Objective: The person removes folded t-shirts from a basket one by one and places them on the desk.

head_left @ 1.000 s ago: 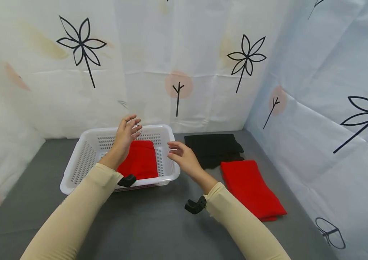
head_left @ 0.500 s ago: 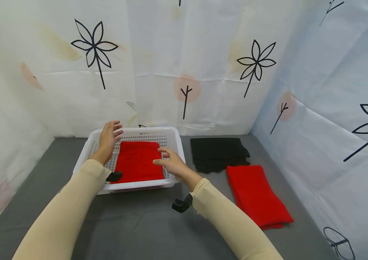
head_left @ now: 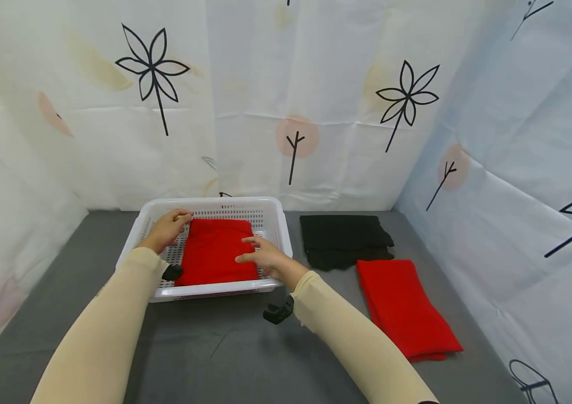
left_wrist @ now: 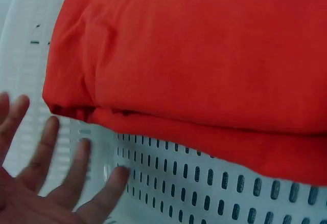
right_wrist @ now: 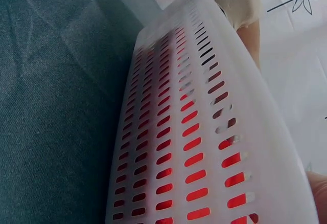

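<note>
Folded red cloth [head_left: 217, 252] lies in a white perforated plastic basket [head_left: 215, 288] in the head view. My left hand [head_left: 166, 229] is inside the basket at the cloth's left edge. Seen from the left wrist, the fingers [left_wrist: 74, 175] are spread and nearly straight, with the tips close to a corner of the folded cloth [left_wrist: 204, 60]. My right hand [head_left: 266, 255] reaches over the basket's right part, fingers extended over the cloth's right edge. The right wrist view shows mostly the basket's slotted side wall [right_wrist: 168, 132], with red showing through; the right fingers are hidden there.
Right of the basket, a folded black cloth [head_left: 341, 235] lies on the grey tabletop [head_left: 225, 359]. A second folded red cloth [head_left: 402, 306] lies nearer, to its right. Patterned white curtains [head_left: 245, 101] stand behind and at both sides.
My left hand has moved left, then down to the cloth's left edge. My right hand has come leftward from beside the basket to over the cloth's right side. The camera view has shifted slightly.
</note>
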`<action>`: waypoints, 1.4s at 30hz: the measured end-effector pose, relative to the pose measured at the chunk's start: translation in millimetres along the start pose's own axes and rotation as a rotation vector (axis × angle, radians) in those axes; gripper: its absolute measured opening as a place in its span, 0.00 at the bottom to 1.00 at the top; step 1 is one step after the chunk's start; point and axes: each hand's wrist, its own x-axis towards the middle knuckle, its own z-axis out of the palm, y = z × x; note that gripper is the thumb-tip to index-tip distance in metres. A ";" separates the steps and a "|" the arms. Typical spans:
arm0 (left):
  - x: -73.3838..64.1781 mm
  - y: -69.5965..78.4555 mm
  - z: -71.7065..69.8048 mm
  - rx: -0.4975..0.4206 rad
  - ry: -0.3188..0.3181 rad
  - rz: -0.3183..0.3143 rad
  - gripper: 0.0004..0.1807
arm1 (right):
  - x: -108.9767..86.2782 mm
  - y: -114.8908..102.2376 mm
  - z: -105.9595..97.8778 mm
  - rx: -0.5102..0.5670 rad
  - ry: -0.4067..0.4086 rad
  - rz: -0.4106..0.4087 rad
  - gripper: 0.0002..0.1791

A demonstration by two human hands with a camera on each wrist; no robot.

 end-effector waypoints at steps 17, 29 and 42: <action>10.9 -9.0 3.4 -0.144 -0.214 -0.105 0.40 | 10.8 -0.2 3.0 -0.036 -0.018 0.141 0.35; 15.0 -18.1 4.5 -0.127 -0.294 -0.092 0.44 | 15.7 0.0 9.6 -0.149 -0.004 0.162 0.39; 13.8 -16.0 9.2 -0.131 -0.359 -0.018 0.44 | 19.4 1.5 7.7 -0.070 -0.004 0.191 0.37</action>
